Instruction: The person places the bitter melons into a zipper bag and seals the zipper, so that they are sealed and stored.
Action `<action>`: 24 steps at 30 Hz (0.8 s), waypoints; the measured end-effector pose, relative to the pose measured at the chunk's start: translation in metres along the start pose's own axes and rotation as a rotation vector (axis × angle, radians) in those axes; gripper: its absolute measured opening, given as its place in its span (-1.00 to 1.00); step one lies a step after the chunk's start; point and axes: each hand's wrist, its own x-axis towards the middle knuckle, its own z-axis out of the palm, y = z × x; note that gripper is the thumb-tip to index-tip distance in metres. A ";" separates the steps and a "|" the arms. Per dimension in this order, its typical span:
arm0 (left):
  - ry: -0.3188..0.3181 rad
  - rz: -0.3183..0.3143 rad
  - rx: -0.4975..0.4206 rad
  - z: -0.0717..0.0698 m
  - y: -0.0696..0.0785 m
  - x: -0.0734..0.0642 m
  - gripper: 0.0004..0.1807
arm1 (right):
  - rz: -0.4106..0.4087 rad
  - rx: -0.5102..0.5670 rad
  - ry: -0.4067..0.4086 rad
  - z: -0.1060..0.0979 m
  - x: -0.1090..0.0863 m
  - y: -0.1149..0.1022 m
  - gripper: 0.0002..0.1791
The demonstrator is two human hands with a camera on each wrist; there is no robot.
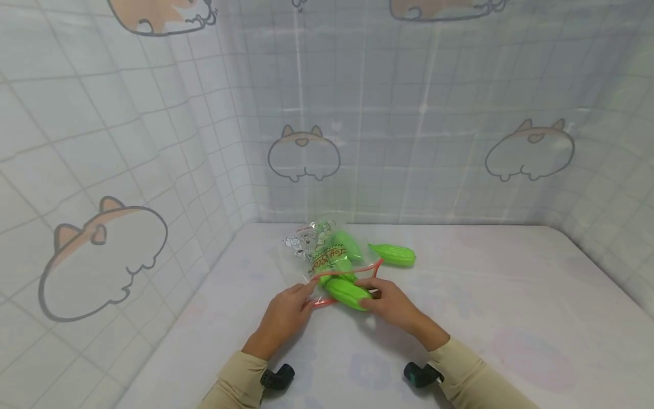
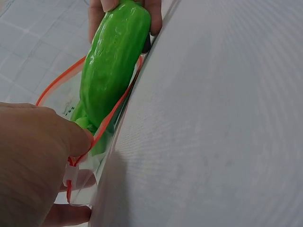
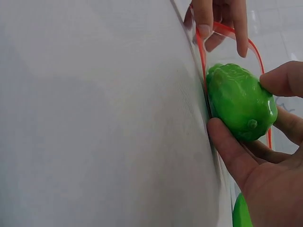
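Observation:
A clear zip bag (image 1: 293,267) with a red zip edge and printed drawings lies on the table, its mouth toward me. Several green toy vegetables show through its plastic. At the mouth, my left hand (image 1: 287,314) pinches the red edge on the left side. My right hand (image 1: 392,307) grips a ridged green toy vegetable (image 1: 347,293) by its near end, thumb on one side and fingers on the other. The far end of this toy vegetable (image 2: 111,61) is inside the red rim. In the right wrist view its blunt end (image 3: 244,106) bears a small nub.
Another green toy vegetable (image 1: 393,255) with a pointed tip lies on the white table (image 1: 485,295), right of the bag. Grid-patterned curtains (image 1: 409,113) with cartoon animals stand behind and at both sides.

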 end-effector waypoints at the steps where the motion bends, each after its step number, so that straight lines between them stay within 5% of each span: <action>1: -0.005 -0.003 -0.002 0.000 0.000 0.000 -0.45 | -0.001 -0.007 0.001 0.001 0.000 0.000 -0.51; 24: -0.010 -0.010 -0.010 0.003 0.001 0.000 -0.43 | -0.003 -0.164 0.082 0.017 0.011 -0.002 -0.54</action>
